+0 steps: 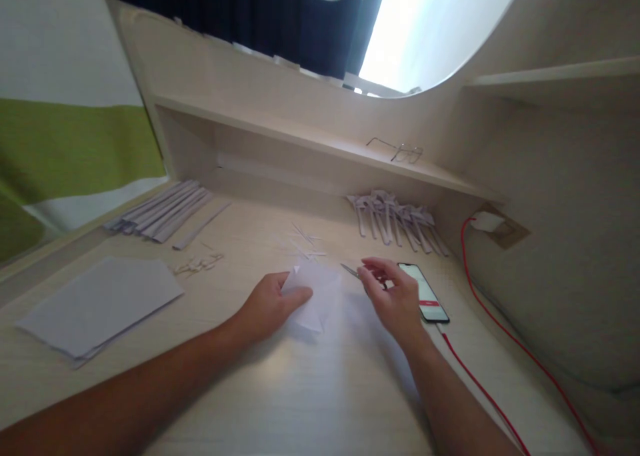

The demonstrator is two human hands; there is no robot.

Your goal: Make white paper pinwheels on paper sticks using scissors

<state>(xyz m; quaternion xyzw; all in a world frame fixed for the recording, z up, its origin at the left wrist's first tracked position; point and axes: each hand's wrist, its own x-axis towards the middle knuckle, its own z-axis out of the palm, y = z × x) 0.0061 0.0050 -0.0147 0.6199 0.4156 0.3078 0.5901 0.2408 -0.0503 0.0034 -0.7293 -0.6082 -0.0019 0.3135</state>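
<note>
Two hands meet at mid-desk: left hand [267, 304] pins a paper sheet [316, 295], fingers flat; at its 3 o'clock, right hand [395, 297] pinches scissors [356, 273], blades pointing 10 o'clock.

We see a pale wood-grain surface [310, 383] with a narrow shelf [310, 139] running above its back edge. On the surface lie a stack of white sheets [100, 303] at the left, a row of folded paper strips [163, 211] behind it, small paper scraps [197, 264] nearby, and thin slivers [305, 239] toward the middle. A white sheet [317, 296] lies at the centre, a pile of folded paper pieces [395, 219] further back, and a phone [425, 295] with a red cable [505, 336] at the right. Spectacles [400, 151] rest on the shelf.
</note>
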